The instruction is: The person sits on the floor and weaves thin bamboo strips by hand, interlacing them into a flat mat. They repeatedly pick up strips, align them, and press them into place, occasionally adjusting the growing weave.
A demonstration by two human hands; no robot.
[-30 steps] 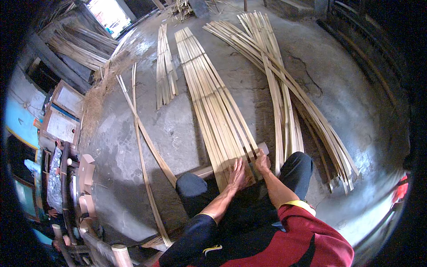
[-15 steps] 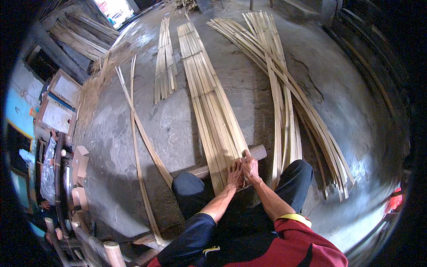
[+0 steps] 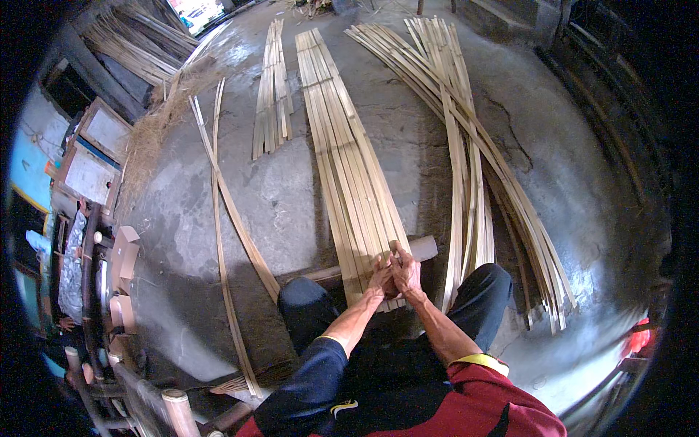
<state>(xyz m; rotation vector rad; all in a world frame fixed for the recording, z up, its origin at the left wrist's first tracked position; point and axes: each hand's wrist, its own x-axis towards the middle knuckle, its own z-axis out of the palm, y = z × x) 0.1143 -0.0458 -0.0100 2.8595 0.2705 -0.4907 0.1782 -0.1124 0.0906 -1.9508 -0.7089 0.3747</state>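
Note:
A row of long pale bamboo strips (image 3: 348, 171) lies side by side, running away from me between my knees. Near its close end the row rests across a thick bamboo pole (image 3: 421, 249). My left hand (image 3: 379, 278) and my right hand (image 3: 405, 272) are pressed together at the right part of this end. Both have bent fingers closed on the strips, the left hand reaching over them and the right hand at their right edge. The strips' cut ends show just below my hands. The fingertips underneath are hidden.
A shorter bundle of strips (image 3: 274, 91) lies beyond on the left, with two crossed strips (image 3: 228, 197) nearer. On the right, several strips (image 3: 502, 175) cross in a heap. Cardboard boxes (image 3: 124, 262), bamboo furniture (image 3: 178, 411) and another person's hand (image 3: 67, 322) are at far left.
My hands have shifted slightly while staying together at the strips' near end, and more of the cut ends shows below them. The whole view has tilted a little.

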